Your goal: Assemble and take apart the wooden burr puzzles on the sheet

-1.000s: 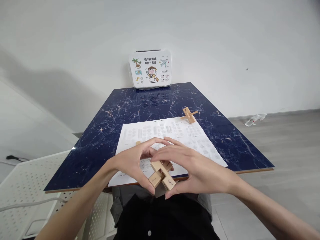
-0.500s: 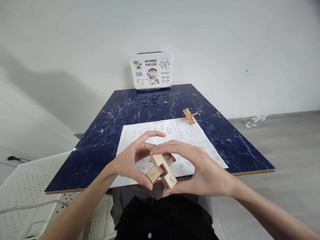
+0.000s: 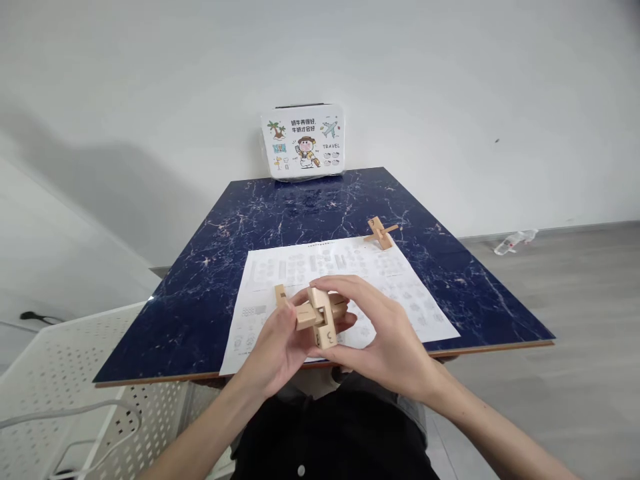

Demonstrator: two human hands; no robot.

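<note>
Both hands hold a light wooden interlocking puzzle above the near edge of the dark blue marbled table. My left hand cups it from below and the left, fingers closed round its bars. My right hand wraps over its right side, fingers curled on top and thumb beneath. A loose wooden piece lies on the printed instruction sheet just behind my left hand. A second small assembled wooden cross rests at the sheet's far right corner.
A white illustrated box stands against the wall at the table's far edge. A white perforated chair or basket is at my left. A crumpled clear plastic bottle lies on the grey floor at right.
Both hands have lifted the puzzle up and away from my body and turned it. My left hand has shifted from an open arch over it to gripping it from below.
</note>
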